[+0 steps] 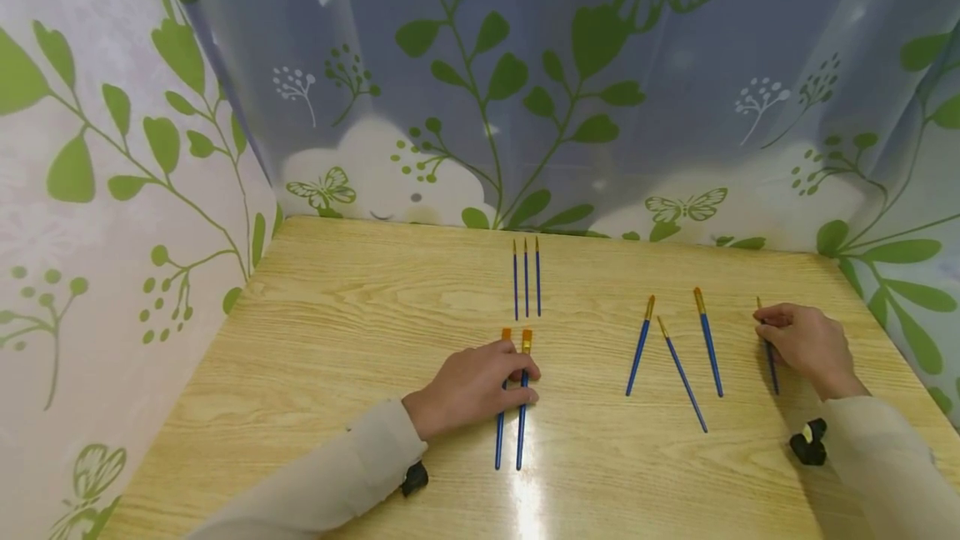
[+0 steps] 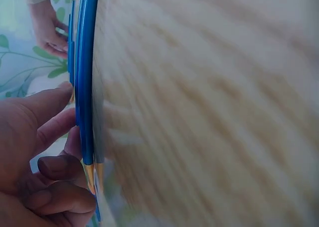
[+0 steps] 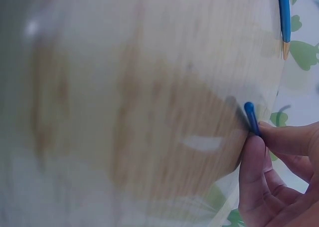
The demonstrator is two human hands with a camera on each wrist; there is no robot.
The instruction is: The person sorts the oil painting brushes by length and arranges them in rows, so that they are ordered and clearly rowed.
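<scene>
My left hand (image 1: 476, 382) reaches over two flat-tipped paintbrushes (image 1: 500, 440) lying side by side. Its thumb and index fingertips rest across the right-hand flat brush (image 1: 521, 432); in the left wrist view, other fingers (image 2: 62, 167) bend in near the brush handles (image 2: 86, 77). On the right, my right hand (image 1: 813, 348) pinches a thin blue paintbrush (image 1: 772, 369) between thumb and index finger. Its rounded handle end (image 3: 249, 107) sticks out towards the camera in the right wrist view.
Three thin paintbrushes (image 1: 527, 282) lie parallel at the back. Between the hands are three more blue brushes: one slanting right (image 1: 639, 357), a thin one (image 1: 684, 382) and a thicker one (image 1: 709, 348). A leaf-patterned curtain (image 1: 525, 107) hangs behind the wooden table (image 1: 337, 315).
</scene>
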